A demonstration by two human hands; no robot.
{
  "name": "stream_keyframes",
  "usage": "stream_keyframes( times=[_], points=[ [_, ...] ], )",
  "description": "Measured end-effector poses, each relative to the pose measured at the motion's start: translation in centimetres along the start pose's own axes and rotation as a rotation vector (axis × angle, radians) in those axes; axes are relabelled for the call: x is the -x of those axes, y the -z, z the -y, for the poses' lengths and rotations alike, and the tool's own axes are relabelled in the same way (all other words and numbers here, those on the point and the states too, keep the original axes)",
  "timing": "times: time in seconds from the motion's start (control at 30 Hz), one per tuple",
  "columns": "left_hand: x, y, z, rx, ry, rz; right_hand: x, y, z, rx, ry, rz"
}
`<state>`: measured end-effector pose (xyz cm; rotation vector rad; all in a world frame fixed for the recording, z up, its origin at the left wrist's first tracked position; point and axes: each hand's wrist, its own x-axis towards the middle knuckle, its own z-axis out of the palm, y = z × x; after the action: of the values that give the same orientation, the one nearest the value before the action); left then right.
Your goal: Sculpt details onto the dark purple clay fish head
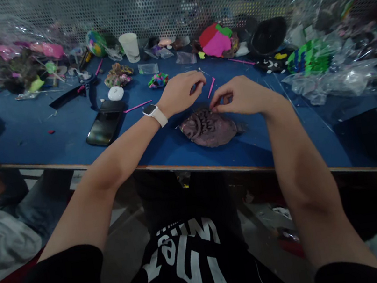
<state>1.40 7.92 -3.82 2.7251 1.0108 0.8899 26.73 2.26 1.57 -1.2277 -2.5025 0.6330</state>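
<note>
Head view: a brownish-purple, fish-shaped piece [213, 130] with raised, wavy strips is lying just right of the frame's centre, near the front edge of the blue table [161, 148]. At its upper right edge the right hand [244, 97] is bending down, thumb and forefinger drawing close together at the rim — whether they are pinching anything, I cannot tell. Above the piece, near the centre, the left hand [181, 90] is hovering with fingers curling toward the thumb, a small gap showing inside the curl; whether the tips are meeting or gripping something, I cannot tell. A pale-strapped watch [155, 114] is circling the left wrist. Between and beyond the hands a short pink stick [211, 87] is lying. Left of centre, a dark phone [105, 125] is resting beside a longer pink stick [139, 106] — a small white case [115, 93] is sitting just above. At upper centre a white cup [130, 47] is standing upright.
</note>
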Motion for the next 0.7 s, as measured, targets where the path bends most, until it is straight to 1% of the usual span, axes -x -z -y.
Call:
stream_keyframes(
  times=[0.1,0.17,0.33,0.43,0.5,0.57,0.63,0.7],
  points=[
    [0.0,1.1,0.9,-0.040,-0.003,0.014,-0.1,0.0,-0.1,0.022,0.003,0.000],
    [0.0,1.9,1.7,-0.042,-0.019,0.048,-0.1,0.0,0.0,0.022,0.000,-0.005],
    [0.4,3.4,4.2,-0.025,-0.092,0.233,0.0,0.1,0.1,-0.021,-0.003,-0.009],
    [0.6,4.0,5.0,-0.020,-0.076,0.302,0.0,0.2,0.1,-0.015,0.001,0.003],
    [0.7,4.4,5.1,-0.008,-0.053,0.343,0.1,0.1,0.1,0.001,0.000,-0.030],
    [0.6,4.9,4.7,0.026,-0.039,0.359,0.1,-0.1,0.2,0.014,0.002,-0.099],
    [0.4,5.0,3.9,0.097,-0.035,0.314,-0.1,-0.5,0.4,0.018,0.012,-0.211],
    [0.1,4.8,2.7,0.185,-0.037,0.222,-0.2,-1.1,0.7,-0.001,0.021,-0.330]
  ],
)
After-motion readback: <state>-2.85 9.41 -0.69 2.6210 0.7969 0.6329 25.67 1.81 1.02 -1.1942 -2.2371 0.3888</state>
